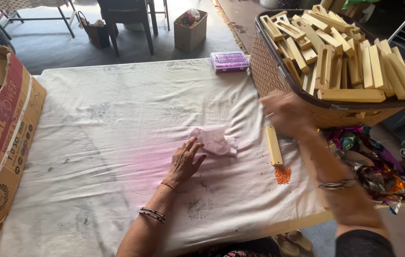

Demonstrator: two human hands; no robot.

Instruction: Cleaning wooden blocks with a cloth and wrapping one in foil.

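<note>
White cloth covers the desk [116,119]. At mid frame the left hand [185,162] lies flat, fingers on a pink rag [214,141]. Blurry, the right hand [285,113] is by the basket [264,66]; I cannot tell its grip. Just below it lies a wood block [274,145], pointing up and down.

Grey concrete floor [202,45] out back, daylight washing over it. A dark chair [128,19] stands beside a small cardboard box [190,31], and a folding table's legs [35,19] show far left.
</note>
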